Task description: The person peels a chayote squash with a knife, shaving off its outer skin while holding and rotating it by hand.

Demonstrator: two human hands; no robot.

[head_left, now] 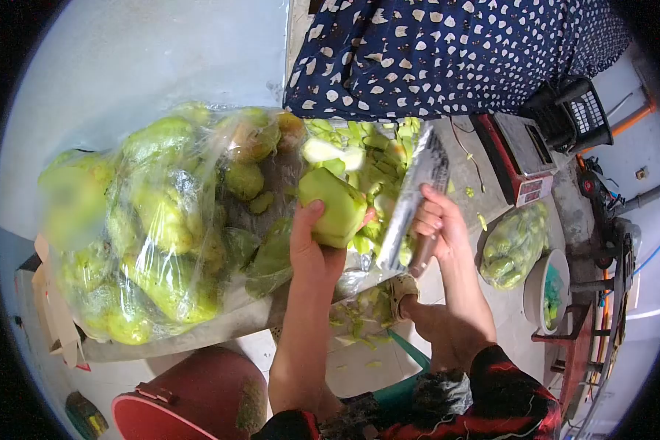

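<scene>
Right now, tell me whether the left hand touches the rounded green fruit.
Touching: the head view shows the left hand gripping the rounded green fruit, thumb against it.

I see by bright, whitish light that reaches my left hand (314,246) and the green fruit (331,207) in it, both fairly crisp. White glare streaks the plastic bag (174,220), and a patch at its left side dissolves into soft blur. The knife (416,194) in my right hand (441,220) shines pale and looks smeared. Dimmer shade lies beneath the table (136,350). Toward the edges, straight lines bow and the corners sink into black.
</scene>
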